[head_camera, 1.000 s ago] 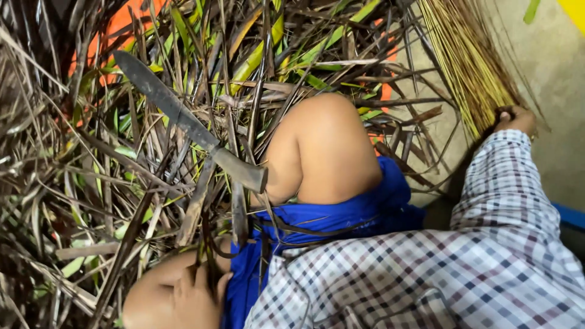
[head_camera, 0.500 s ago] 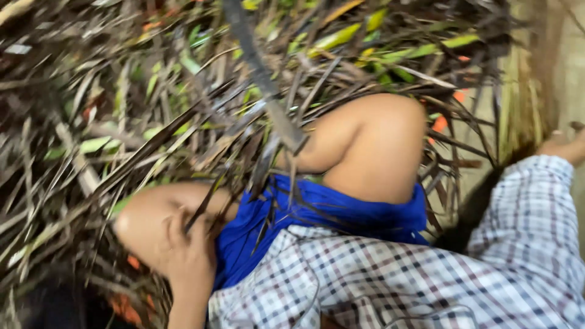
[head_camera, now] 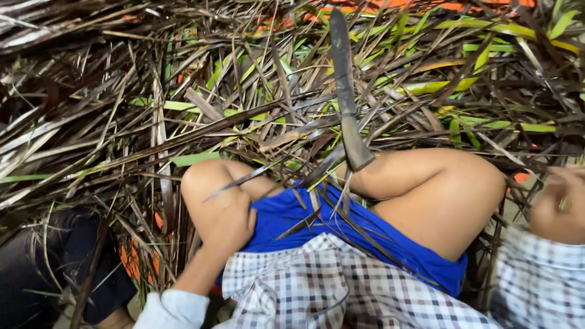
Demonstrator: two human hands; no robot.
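blue shorts (head_camera: 292, 213), checked shirt (head_camera: 329, 286), brown leaves (head_camera: 122, 122)

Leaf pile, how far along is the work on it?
Done: dry and green leaves lie heaped all around. In hand: nothing; the long knife lies unheld against the right knee, the left hand rests on the left knee, the right hand is blurred. Left: how much cannot be told.

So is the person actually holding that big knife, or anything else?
No. The knife lies among the leaves, handle against a knee. The left hand rests empty on the other knee; the right hand is too blurred to tell.
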